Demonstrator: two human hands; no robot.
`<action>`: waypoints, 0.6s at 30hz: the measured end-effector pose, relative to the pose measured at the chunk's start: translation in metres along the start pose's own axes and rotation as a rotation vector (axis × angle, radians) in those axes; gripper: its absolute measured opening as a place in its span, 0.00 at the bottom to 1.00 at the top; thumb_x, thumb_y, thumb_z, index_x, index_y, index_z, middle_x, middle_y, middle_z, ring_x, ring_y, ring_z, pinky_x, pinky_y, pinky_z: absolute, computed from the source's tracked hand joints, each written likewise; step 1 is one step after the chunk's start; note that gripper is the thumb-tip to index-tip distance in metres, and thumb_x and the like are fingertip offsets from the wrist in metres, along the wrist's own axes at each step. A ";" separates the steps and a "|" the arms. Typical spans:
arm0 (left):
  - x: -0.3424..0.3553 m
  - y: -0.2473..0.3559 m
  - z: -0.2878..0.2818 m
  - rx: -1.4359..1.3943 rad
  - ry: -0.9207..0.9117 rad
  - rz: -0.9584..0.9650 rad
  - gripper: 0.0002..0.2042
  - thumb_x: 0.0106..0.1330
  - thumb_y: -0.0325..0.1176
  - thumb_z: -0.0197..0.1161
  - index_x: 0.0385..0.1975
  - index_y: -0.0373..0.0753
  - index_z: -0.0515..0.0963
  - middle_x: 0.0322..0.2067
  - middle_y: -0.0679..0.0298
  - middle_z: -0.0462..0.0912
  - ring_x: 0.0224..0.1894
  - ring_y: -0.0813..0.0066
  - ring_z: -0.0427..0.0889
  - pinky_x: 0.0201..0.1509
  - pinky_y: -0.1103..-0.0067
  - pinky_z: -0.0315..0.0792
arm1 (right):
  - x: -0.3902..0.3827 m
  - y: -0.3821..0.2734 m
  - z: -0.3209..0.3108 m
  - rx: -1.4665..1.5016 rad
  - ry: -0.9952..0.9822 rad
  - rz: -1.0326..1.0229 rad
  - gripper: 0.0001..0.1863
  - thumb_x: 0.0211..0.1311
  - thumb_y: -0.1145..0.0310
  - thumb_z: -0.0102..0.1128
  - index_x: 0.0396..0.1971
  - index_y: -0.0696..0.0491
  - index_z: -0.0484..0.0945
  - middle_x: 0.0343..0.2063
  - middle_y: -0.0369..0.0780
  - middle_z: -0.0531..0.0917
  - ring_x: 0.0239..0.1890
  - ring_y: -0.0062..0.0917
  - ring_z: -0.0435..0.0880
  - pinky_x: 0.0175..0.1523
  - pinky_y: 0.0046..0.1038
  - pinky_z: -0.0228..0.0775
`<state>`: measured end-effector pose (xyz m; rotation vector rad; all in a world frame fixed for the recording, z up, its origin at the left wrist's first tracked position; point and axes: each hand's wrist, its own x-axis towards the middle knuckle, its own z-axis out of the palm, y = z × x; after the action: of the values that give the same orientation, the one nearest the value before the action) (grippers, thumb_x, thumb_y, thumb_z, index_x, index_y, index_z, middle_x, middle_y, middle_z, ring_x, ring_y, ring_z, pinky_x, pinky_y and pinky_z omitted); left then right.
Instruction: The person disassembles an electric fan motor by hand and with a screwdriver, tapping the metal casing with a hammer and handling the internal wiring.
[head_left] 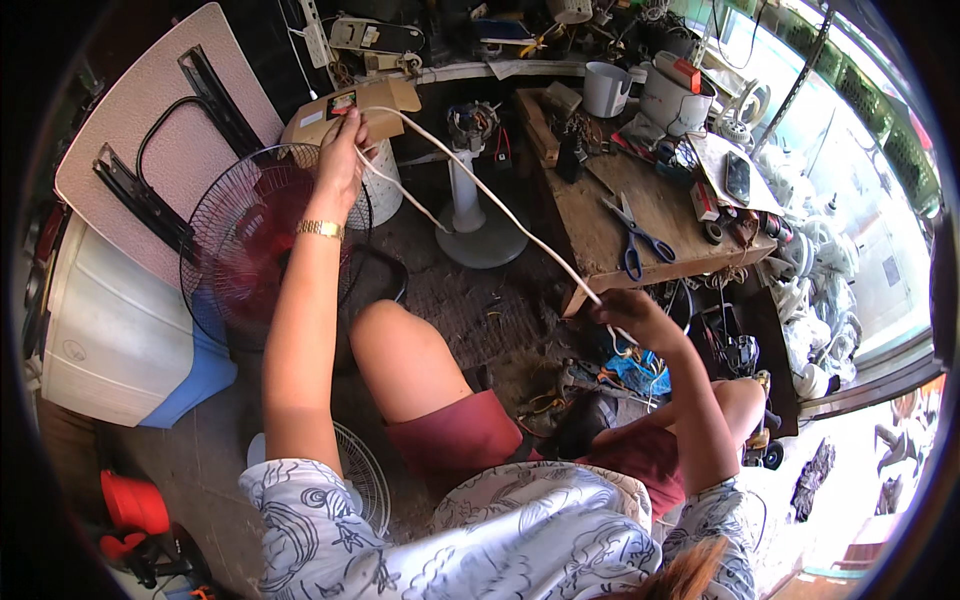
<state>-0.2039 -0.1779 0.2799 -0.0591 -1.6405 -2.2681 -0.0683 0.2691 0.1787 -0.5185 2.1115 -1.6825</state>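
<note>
My left hand [341,158] is raised over a red-bladed fan [250,240] with a wire guard, gripping one end of a white electrical cord [490,195]. The cord runs taut and diagonal down to my right hand [632,316], which pinches it near the corner of a low wooden table [610,235]. A gold bracelet [319,229] circles my left wrist. A loose stretch of the cord hangs below my left hand. I sit on the floor with my knee [385,335] between both hands.
Blue-handled scissors [634,238] lie on the wooden table with tape rolls and small parts. A white fan stand [470,215] rises behind the cord. A cardboard box [350,105], a white mug [604,88], a fan guard [362,470] and floor tools [590,385] surround me.
</note>
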 end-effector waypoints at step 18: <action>0.181 -0.031 -0.016 0.419 -0.013 -0.007 0.19 0.69 0.39 0.58 0.55 0.35 0.71 0.41 0.64 0.76 0.39 0.73 0.81 0.46 0.76 0.76 | 0.301 -0.086 -0.060 -0.264 0.669 -0.242 0.15 0.58 0.60 0.64 0.39 0.55 0.84 0.23 0.42 0.85 0.23 0.25 0.84 0.33 0.26 0.74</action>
<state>-0.3811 -0.2288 0.2882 0.0340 -2.0860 -1.8845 -0.3526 0.1471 0.2532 -0.3161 2.8722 -1.9075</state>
